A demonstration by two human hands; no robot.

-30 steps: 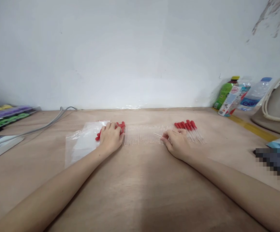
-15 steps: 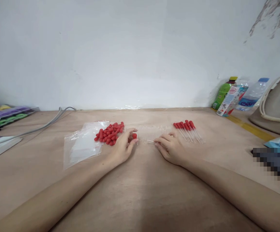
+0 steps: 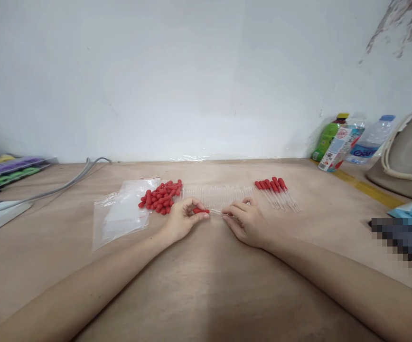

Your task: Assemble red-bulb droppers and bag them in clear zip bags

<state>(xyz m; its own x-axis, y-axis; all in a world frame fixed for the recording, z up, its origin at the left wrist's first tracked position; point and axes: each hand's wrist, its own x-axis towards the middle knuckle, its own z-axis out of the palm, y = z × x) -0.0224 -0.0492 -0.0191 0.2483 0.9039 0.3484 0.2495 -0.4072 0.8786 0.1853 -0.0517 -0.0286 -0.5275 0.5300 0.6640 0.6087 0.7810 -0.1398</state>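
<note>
Between the thumb and fingers of my left hand (image 3: pixel 184 219) is a red rubber dropper bulb (image 3: pixel 201 210), its open end turned right. My right hand (image 3: pixel 247 221) pinches a thin clear glass dropper tube (image 3: pixel 216 212), which points left at the bulb. Their ends are very close; whether they touch I cannot tell. Behind both hands lies a row of clear tubes (image 3: pixel 220 195). A pile of loose red bulbs (image 3: pixel 160 195) is beside my left hand. To the right of my right hand lie several droppers with red bulbs on them (image 3: pixel 277 190).
Clear plastic bags (image 3: pixel 120 216) lie left of the bulb pile. Farther left are a grey cable (image 3: pixel 70 183) and a white box (image 3: pixel 3 216). Bottles (image 3: pixel 329 137), a carton (image 3: pixel 339 149) and a beige bag (image 3: pixel 408 156) stand at the right by the wall.
My left hand has turned the bulb so its open end faces right and brought it slightly nearer. The tube in my right hand has shifted left, and the gap between them has narrowed.
</note>
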